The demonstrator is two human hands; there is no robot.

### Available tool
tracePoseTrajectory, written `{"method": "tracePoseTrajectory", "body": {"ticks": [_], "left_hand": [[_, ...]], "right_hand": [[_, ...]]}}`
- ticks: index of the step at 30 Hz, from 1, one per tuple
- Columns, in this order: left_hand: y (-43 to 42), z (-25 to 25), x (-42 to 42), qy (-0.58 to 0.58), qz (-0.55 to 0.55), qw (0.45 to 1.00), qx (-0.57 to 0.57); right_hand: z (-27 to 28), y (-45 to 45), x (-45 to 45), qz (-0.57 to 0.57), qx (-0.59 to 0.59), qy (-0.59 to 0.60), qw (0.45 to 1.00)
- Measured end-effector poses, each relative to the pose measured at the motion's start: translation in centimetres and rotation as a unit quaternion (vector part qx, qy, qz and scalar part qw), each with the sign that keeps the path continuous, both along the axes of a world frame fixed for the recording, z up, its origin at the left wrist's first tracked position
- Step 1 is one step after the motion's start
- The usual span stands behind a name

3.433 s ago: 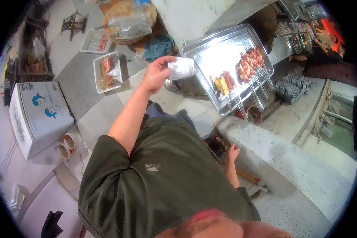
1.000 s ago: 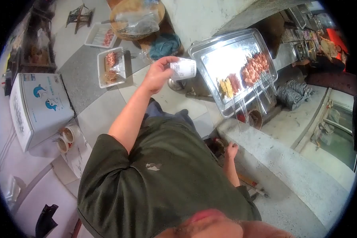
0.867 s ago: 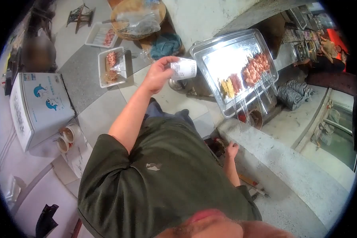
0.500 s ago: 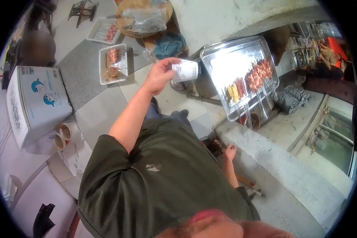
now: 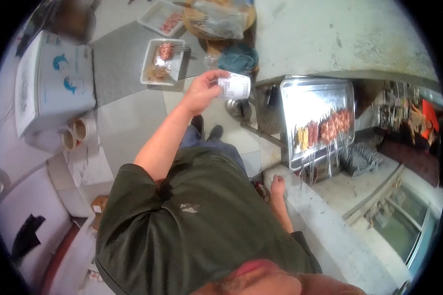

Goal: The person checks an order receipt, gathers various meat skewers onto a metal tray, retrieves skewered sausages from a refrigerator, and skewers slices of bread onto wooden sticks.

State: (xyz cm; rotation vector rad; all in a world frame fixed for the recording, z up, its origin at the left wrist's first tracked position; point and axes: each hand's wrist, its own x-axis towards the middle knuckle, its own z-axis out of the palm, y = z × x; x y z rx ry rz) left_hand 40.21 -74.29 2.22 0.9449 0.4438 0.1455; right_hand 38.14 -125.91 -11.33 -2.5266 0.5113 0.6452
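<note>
My left hand (image 5: 202,92), stretched out in front of me, pinches a small white printed receipt (image 5: 235,86) between thumb and fingers. Its printed lines are too small to read. Beside the pale ledge hangs my right hand (image 5: 277,185), its fingers curled in and nothing seen in them. To the right of the receipt, a shiny metal tray (image 5: 293,105) carries rows of skewers. Reddish meat skewers (image 5: 335,127) lie on its right side, with yellow skewers (image 5: 302,138) on the left. Their metal ends stick out over the tray's near rim.
A white tray (image 5: 145,71) with skewered meat stands on the floor, another white tray (image 5: 147,18) behind it. A round wooden board (image 5: 192,22) bears plastic bags, near a teal cloth (image 5: 237,57). At left are a white dolphin-printed box (image 5: 59,93) and paper cups (image 5: 83,129). A concrete ledge (image 5: 325,216) runs along my right.
My view has turned, so the metal tray sits lower and further right, and the floor trays have shifted up and right. My left hand still holds the receipt.
</note>
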Motion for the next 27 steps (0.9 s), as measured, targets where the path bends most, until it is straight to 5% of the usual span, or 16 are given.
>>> {"method": "tracePoseTrajectory", "body": {"ticks": [3, 4, 7, 8, 11, 15, 21, 22, 24, 27], "left_hand": [[0.4, -0.5, -1.9, 0.033, 0.043, 0.998, 0.034], [0.5, -0.4, -2.9, 0.047, 0.057, 0.996, 0.052], [1.3, -2.6, -6.0, 0.084, 0.078, 0.991, 0.062], [1.4, -3.0, -7.2, 0.094, 0.092, 0.990, 0.057], [2.8, -4.6, -10.6, 0.122, 0.147, 0.981, 0.028], [6.3, -6.7, -15.1, 0.142, 0.221, 0.965, 0.002], [14.4, -12.8, -22.6, 0.179, 0.279, 0.943, 0.017], [15.8, -13.7, -23.8, 0.186, 0.286, 0.940, 0.003], [18.3, -15.9, -26.2, 0.215, 0.282, 0.935, -0.019], [20.5, -18.8, -28.4, 0.304, 0.260, 0.916, -0.019]], "right_hand": [[-2.0, 2.4, 2.0, -0.041, 0.092, 0.109, 0.989], [-7.5, -0.6, 2.7, 0.034, 0.112, 0.143, 0.983], [-8.1, 3.7, 3.8, 0.080, 0.135, 0.130, 0.979], [-14.2, 1.0, 4.4, 0.147, 0.131, 0.120, 0.973], [-9.3, 9.0, 6.5, 0.182, 0.093, 0.134, 0.970], [-11.7, 14.3, 9.7, 0.311, 0.067, 0.104, 0.942], [-12.6, 32.5, 12.0, 0.463, -0.039, 0.029, 0.885], [-15.1, 35.6, 12.2, 0.408, -0.010, 0.095, 0.908], [-14.0, 46.5, 10.4, 0.476, 0.015, 0.065, 0.877], [-21.1, 57.6, 9.5, 0.554, 0.022, 0.084, 0.828]]}}
